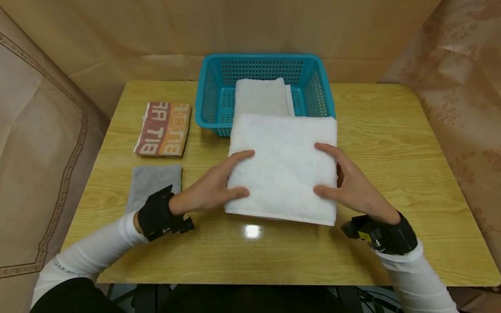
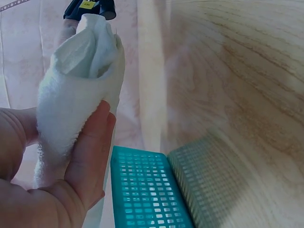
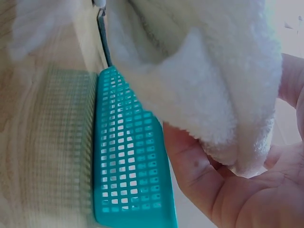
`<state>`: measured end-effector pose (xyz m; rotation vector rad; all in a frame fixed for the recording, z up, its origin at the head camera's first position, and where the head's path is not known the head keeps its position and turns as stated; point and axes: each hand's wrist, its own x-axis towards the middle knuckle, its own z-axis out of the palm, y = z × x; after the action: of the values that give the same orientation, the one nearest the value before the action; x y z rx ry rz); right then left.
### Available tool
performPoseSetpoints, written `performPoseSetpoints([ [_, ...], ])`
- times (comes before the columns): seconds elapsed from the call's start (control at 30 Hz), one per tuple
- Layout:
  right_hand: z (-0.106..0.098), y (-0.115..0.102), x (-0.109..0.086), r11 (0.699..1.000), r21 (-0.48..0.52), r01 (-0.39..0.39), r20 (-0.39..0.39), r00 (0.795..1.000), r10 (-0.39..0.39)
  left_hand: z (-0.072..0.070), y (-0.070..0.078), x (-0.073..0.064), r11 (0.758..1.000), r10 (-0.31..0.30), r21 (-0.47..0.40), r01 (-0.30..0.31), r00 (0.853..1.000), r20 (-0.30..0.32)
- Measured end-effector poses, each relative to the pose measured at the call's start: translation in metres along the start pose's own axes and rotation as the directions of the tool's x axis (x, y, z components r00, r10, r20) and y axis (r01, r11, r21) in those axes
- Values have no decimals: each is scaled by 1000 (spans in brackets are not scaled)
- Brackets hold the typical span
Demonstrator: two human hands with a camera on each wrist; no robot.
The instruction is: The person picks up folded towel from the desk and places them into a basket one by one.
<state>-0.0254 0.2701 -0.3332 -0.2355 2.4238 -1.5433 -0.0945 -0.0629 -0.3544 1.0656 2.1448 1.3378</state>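
A folded white towel [image 1: 283, 169] is held between both hands in the head view, raised off the table in front of the basket. My left hand [image 1: 213, 184] grips its left edge, and the left wrist view shows the fingers [image 2: 90, 156] curled under the folded layers of the towel [image 2: 71, 104]. On the opposite edge, my right hand [image 1: 352, 187] grips with thumb and fingers; the right wrist view shows the fingers [image 3: 190, 166] beneath the fluffy towel [image 3: 209, 80]. Behind it, another folded white towel [image 1: 262, 95] lies in the teal basket [image 1: 207, 95], partly covered by the held one.
To the left on the wooden table [image 1: 391, 152] lies a folded red-and-orange patterned towel [image 1: 163, 129]. Nearer me is a folded grey towel [image 1: 156, 180], partly behind my left wrist. The basket stands at the table's back edge against a draped backdrop [image 1: 156, 34].
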Motion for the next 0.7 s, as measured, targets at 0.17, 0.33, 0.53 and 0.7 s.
performPoseSetpoints([
  [0.17,1,-3,3,1000,-1,10,-6,1000,-10,-4,0,-1,1000,5,8,-5,1000,-16],
  [0.33,3,-4,5,1000,14,27,-9,1000,-27,-6,1,-3,1000,3,12,-3,1000,-23],
  [0.53,3,-7,10,999,-11,40,-22,999,-41,-10,0,-1,1000,19,25,-18,999,-43],
  [0.7,1,-10,16,999,-23,33,-27,999,-34,-14,-3,1,999,23,23,-22,998,-58],
])
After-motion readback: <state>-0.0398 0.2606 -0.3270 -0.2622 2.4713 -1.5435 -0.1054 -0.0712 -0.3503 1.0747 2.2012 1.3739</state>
